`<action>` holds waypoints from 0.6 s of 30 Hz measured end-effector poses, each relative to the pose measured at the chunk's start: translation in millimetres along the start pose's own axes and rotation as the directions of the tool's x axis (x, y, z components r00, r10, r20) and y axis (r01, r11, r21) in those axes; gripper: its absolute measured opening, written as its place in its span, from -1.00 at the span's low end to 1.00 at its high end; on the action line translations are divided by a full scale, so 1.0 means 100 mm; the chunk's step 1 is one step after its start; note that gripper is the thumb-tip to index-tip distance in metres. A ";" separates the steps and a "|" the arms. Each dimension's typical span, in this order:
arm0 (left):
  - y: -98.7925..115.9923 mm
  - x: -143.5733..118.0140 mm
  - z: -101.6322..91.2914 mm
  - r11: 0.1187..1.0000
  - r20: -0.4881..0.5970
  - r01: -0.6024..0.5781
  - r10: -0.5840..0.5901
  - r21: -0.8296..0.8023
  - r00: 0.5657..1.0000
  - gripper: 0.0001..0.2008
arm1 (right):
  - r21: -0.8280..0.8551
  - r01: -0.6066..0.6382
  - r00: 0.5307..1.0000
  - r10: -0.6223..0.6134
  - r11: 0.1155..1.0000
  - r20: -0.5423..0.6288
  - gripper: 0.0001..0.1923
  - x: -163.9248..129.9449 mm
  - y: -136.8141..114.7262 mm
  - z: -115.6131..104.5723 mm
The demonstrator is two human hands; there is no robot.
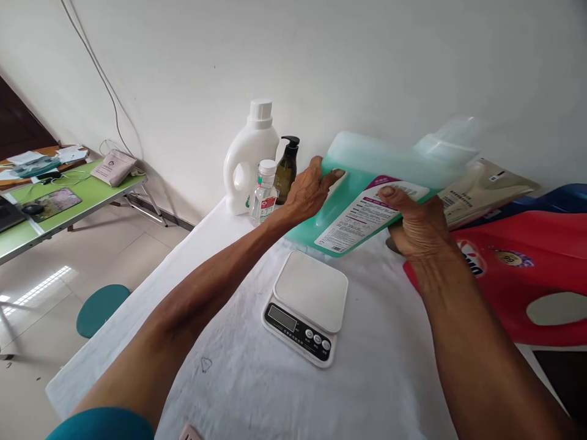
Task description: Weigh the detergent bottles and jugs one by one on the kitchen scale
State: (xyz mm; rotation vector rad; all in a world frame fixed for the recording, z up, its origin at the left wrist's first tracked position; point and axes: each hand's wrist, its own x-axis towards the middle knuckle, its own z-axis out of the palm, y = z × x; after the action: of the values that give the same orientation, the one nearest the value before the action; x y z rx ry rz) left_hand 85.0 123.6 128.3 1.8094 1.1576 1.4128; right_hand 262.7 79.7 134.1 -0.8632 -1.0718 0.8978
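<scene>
Both hands are gripping a big translucent green plastic jug [362,183], tipped sideways above the white digital kitchen scale [308,305]. Left hand [306,192] fingers wrap its base end, right hand [419,229] fingers clamp the label side.

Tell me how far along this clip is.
Done: nothing yet; the scale is bare. In hand: the left hand and right hand hold the green jug tilted above the table, behind the scale. Left: the jug is not on the scale.
</scene>
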 end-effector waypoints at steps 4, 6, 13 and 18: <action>0.40 -0.03 -0.15 0.994 0.075 -0.107 0.108 -0.008 0.991 -0.71 | -0.009 0.166 0.985 -0.166 0.986 0.050 -0.42 -0.09 -0.44 0.06; 0.64 -0.15 -0.25 0.991 0.070 -0.137 0.137 -0.016 0.988 -0.74 | -0.067 0.191 0.979 -0.186 0.979 0.079 -0.47 -0.18 -0.68 0.08; 1.00 -0.74 -0.44 0.986 0.011 -0.154 0.155 -0.056 0.988 -0.76 | -0.110 0.155 0.976 -0.135 0.982 0.172 -0.50 -0.67 -0.99 0.05; 0.86 -0.99 -0.48 0.990 0.044 -0.124 0.127 -0.072 0.991 -0.77 | -0.080 0.059 0.993 -0.050 0.995 0.106 -0.36 -0.92 -0.86 0.04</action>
State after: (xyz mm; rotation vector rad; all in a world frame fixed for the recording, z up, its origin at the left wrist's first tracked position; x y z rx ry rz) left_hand 57.1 -8.0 167.6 1.8854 0.9734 1.4519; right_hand 253.3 -36.9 181.2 -0.8588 -1.2249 0.8649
